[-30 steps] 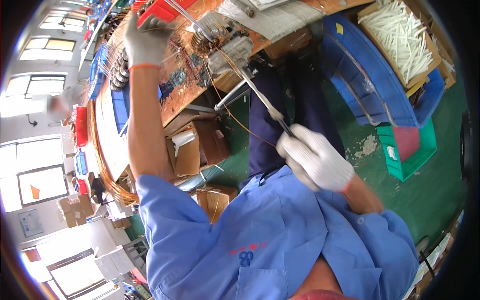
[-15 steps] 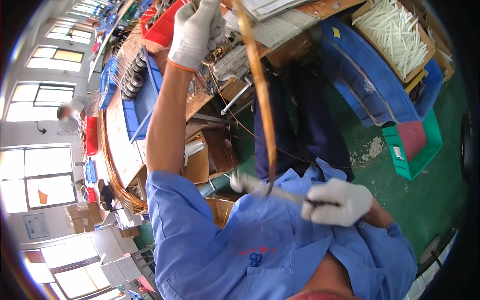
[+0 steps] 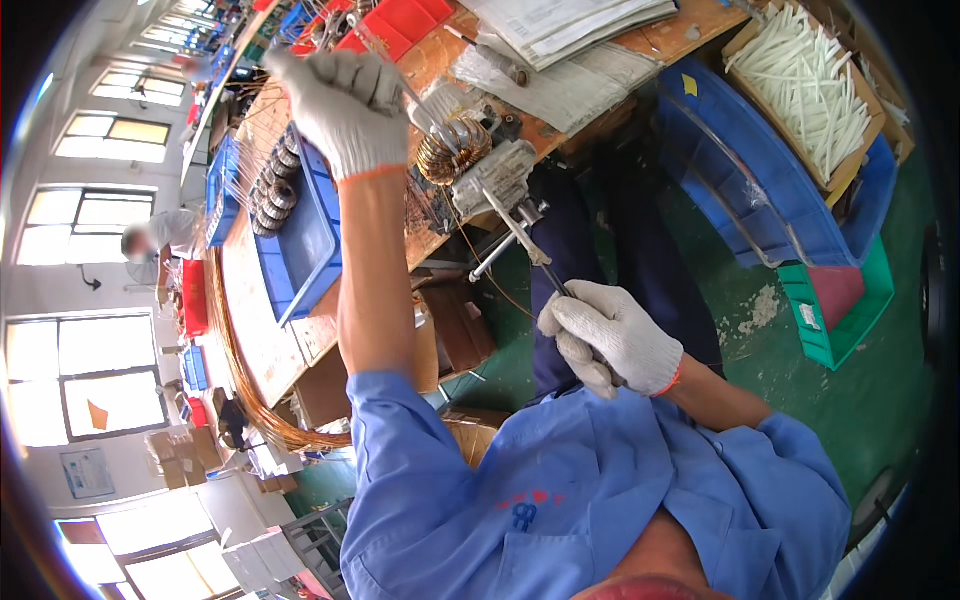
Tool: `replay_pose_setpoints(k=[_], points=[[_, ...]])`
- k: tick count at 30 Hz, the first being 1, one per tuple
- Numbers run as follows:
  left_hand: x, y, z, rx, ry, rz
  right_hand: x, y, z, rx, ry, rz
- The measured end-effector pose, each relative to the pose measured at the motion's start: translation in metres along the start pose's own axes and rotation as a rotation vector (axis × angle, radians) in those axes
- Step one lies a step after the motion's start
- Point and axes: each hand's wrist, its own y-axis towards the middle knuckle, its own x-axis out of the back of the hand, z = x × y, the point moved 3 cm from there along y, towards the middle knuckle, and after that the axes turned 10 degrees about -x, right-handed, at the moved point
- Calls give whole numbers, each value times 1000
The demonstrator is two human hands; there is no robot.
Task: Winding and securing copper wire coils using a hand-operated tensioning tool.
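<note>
My left hand [image 3: 345, 110], in a white knitted glove with an orange cuff, is raised above the bench with its fingers curled. What it grips, if anything, I cannot make out. Beside it a ring-shaped coil [image 3: 447, 155] wound with copper wire sits against a grey metal vise [image 3: 498, 178] at the bench edge. Pale strands rise from the coil past the left fingers. My gloved right hand [image 3: 615, 340], in front of my body, is closed round a slender tool [image 3: 527, 243] with a dark shaft and a pale tip pointing to the vise. A thin copper wire hangs below the coil.
A blue tray [image 3: 305, 245] with several wound rings lies at the left. Long copper wires bend round the bench's left end. Papers [image 3: 570, 25] and red bins [image 3: 405, 25] lie farther back. Blue bins [image 3: 715, 170], a box of white tubes [image 3: 805, 95] and a green bin [image 3: 850, 325] stand right.
My right hand has moved up and left with the tool, towards the vise. My left hand has come slightly down and left. The long amber strip stretched down towards my chest is gone from there.
</note>
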Motion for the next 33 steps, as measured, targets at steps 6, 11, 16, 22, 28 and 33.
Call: replay_pose_setpoints(k=[6, 11, 16, 22, 28, 33], points=[[-9, -28, 6, -183, -123, -183, 0, 32, 1, 30, 183, -43], [7, -5, 15, -193, -178, -174, 1, 35, 1, 37, 171, -29], [66, 28, 40, 52, -44, -344, -6, 43, 6, -8, 177, -14], [93, 36, 97, 307, 10, -304, -23, 86, 35, 94, 424, 23], [85, 41, 111, 370, 191, -179, 10, 62, 47, -12, 80, 45], [110, 75, 71, 571, 335, -129, 13, -84, -64, -400, -242, 153]])
